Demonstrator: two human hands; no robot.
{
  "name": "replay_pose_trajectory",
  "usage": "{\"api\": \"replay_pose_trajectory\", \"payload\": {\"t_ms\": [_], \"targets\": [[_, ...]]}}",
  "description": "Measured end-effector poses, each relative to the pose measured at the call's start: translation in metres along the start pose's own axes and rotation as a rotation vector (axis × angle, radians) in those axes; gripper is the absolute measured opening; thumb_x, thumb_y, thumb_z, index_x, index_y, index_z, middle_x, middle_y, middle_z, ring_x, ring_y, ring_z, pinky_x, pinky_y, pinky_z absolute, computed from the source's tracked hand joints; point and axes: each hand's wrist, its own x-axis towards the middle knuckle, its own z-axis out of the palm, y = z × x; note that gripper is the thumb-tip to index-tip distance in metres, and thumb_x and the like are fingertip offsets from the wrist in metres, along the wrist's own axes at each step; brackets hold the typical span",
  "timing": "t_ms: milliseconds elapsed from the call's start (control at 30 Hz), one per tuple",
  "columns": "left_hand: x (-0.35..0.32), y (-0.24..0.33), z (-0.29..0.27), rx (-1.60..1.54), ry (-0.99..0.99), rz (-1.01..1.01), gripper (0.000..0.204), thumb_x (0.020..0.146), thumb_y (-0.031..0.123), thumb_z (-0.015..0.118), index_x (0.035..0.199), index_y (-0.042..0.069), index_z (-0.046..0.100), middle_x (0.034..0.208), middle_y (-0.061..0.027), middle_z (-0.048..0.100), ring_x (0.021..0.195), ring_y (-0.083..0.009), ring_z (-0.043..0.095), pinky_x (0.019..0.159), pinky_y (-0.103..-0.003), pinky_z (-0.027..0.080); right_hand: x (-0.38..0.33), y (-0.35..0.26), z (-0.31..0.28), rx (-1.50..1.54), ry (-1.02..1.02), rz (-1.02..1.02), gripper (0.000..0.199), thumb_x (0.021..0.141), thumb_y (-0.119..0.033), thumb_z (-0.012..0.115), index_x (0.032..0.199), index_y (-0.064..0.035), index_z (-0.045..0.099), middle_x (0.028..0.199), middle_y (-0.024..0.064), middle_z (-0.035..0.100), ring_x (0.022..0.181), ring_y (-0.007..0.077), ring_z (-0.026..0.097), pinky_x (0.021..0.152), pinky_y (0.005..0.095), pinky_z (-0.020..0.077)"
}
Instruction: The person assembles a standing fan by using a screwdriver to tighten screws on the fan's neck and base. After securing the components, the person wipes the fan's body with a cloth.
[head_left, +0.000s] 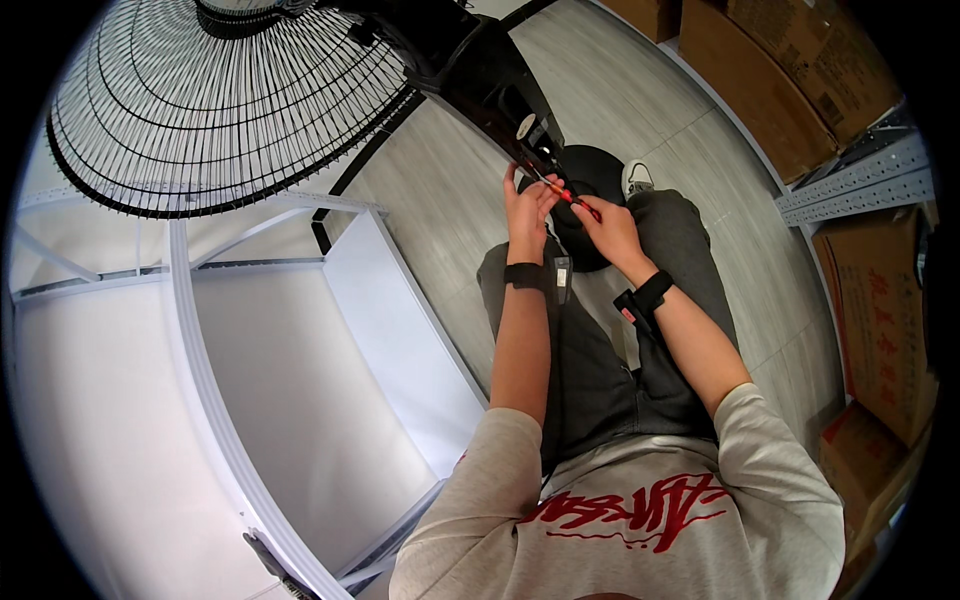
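One screwdriver (573, 197), red-handled, gripped in right hand (607, 228), tip at one black fan housing (490, 85). Left hand (525, 205) fingers curled, steadying the tip. One wire fan guard (220, 95). Several cardboard boxes (800, 70) on metal shelving (860, 180); grey tiled floor (450, 200).

Both forearms reach forward from lower edge, bare, a dark band on each wrist; left hand (525, 205) raised with fingers (512, 180) pinched together at the tips, right hand (608, 230) just beside it, curled closed in a grip, knuckles up.
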Motion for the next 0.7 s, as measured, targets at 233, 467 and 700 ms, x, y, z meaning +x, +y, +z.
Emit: {"api": "replay_pose_trajectory", "payload": {"t_ms": [233, 467, 700], "targets": [[0.001, -0.001, -0.002, -0.002, -0.012, 0.011, 0.069, 0.089, -0.006, 0.043, 0.146, 0.014, 0.011, 0.105, -0.0225, 0.062, 0.093, -0.0291, 0.066, 0.076, -0.035, 0.056, 0.002, 0.002, 0.001, 0.168, -0.094, 0.122, 0.033, 0.088, -0.032, 0.061, 0.107, -0.0055, 0.067, 0.073, 0.0161, 0.066, 0.068, 0.03, 0.066, 0.063, 0.0372, 0.0497], [0.0, -0.001, 0.001, 0.012, -0.006, 0.006, 0.068, 0.09, -0.004, 0.043, 0.147, 0.013, 0.009, 0.106, -0.0226, 0.062, 0.093, -0.0288, 0.066, 0.076, -0.035, 0.056, 0.003, 0.012, 0.005, 0.049, -0.027, 0.041, 0.032, 0.089, -0.031, 0.06, 0.107, -0.0053, 0.067, 0.07, 0.0156, 0.065, 0.066, 0.0284, 0.066, 0.062, 0.0356, 0.0495], [-0.002, 0.0, 0.001, 0.008, 0.005, 0.021, 0.067, 0.089, -0.004, 0.042, 0.147, 0.014, 0.014, 0.104, -0.0223, 0.062, 0.09, -0.0274, 0.066, 0.077, -0.035, 0.055, -0.001, -0.002, 0.005, 0.138, -0.066, 0.049, 0.031, 0.091, -0.03, 0.057, 0.101, -0.002, 0.067, 0.065, 0.0146, 0.064, 0.062, 0.0281, 0.065, 0.06, 0.0352, 0.0493]]}}
